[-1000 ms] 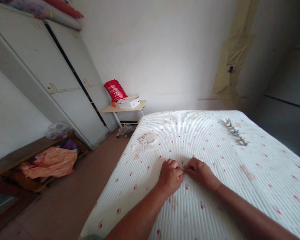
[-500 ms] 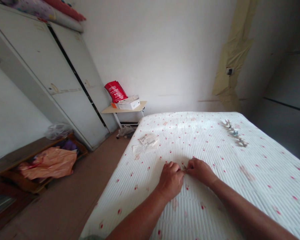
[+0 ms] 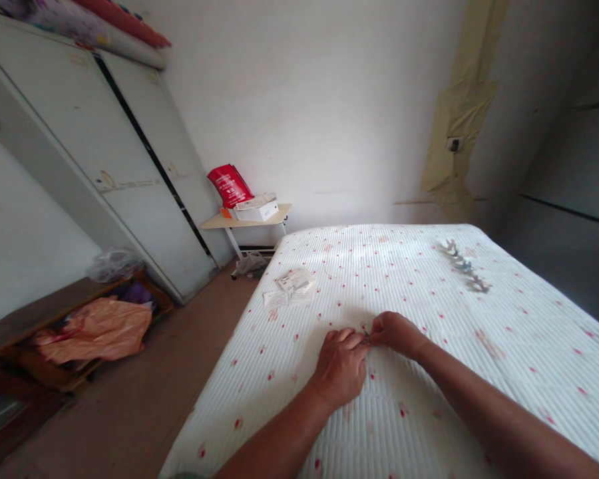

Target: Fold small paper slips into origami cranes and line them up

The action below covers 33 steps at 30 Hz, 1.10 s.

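My left hand (image 3: 343, 368) rests over the bed with its fingers bent and pressed together. Close beside it, my right hand (image 3: 393, 330) is closed in a pinch. Between the fingertips of both hands shows a small dark piece (image 3: 366, 337), too small and too covered to name. Both hands are low over the white quilted bed cover (image 3: 369, 432) with red dots. Farther off to the right lies a row of small, jagged grey and bluish pieces (image 3: 464, 266). Beyond my left hand lies a clear plastic packet with printed paper (image 3: 294, 286).
A small table (image 3: 214, 222) against the wall holds a red bag (image 3: 229, 186) and a white box (image 3: 257, 211). At left stand a grey cabinet (image 3: 130, 193) and a low wooden shelf with an orange plastic bag (image 3: 94, 329). A wall socket (image 3: 454, 144) is at upper right.
The fingers of my left hand have flattened and spread slightly forward over the small piece. My right hand stays beside it, still pinching. The view has shifted slightly.
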Motion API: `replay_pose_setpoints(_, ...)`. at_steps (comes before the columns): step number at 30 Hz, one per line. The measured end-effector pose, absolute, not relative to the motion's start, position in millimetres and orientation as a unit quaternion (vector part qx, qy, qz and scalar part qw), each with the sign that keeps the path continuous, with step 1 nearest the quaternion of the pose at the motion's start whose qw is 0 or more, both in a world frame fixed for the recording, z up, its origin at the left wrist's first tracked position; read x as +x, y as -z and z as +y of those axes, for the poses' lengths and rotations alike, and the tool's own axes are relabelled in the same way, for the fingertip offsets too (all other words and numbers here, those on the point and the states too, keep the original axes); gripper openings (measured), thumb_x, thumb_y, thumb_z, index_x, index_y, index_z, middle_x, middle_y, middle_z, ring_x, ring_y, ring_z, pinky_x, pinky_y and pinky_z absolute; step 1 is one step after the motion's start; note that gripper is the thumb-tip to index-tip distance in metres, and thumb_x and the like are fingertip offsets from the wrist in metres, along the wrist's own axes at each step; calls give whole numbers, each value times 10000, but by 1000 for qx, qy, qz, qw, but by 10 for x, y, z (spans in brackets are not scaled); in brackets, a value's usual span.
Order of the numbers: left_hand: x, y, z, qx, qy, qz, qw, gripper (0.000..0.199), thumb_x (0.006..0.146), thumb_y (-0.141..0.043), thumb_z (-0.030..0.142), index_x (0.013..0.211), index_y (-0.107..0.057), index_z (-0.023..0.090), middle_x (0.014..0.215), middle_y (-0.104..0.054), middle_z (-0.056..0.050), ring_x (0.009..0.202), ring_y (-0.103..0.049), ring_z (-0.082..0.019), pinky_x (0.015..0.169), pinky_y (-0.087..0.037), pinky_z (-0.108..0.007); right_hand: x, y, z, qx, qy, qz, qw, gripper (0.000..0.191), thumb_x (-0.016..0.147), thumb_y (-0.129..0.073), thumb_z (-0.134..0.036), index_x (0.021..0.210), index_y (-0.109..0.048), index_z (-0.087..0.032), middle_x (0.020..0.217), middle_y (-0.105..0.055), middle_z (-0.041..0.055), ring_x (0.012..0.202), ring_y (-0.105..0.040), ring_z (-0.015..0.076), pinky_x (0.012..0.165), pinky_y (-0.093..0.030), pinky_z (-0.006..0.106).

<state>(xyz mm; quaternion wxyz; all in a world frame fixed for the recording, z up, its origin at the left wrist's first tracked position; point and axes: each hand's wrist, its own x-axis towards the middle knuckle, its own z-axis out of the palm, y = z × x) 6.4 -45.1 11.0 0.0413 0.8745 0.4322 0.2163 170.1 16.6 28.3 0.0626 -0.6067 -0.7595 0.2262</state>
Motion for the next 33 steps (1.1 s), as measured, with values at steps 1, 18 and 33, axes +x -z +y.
replay_pose_setpoints(1, 62, -111, -451, 874, -214, 434, 40, 288, 760, -487, 133, 1005, -604, 229, 1018, -617, -23, 1020, -477, -193, 904, -365, -379, 1697, -291, 175, -609, -227, -758, 55, 107, 656, -605, -207, 670, -706, -173, 615, -649, 28, 617, -585, 146, 512, -339, 204)
replay_pose_setpoints(18, 88, -116, -473, 876, -193, 441, 13, 270, 787, -504, 146, 1037, -576, 219, 1002, -621, -40, 978, -489, -198, 842, -356, -368, 1752, -226, 302, -601, -250, -757, 65, 101, 629, -623, -242, 626, -689, -166, 543, -621, 14, 548, -563, 142, 505, -361, 219)
replay_pose_setpoints(33, 107, -117, -478, 877, -189, 441, 5, 252, 788, -517, 143, 1024, -578, 210, 1024, -607, -42, 987, -482, -198, 853, -360, -367, 1781, -168, 86, -585, -202, -774, 134, 76, 670, -615, -250, 668, -667, -195, 747, -631, 12, 646, -553, 124, 586, -381, 207)
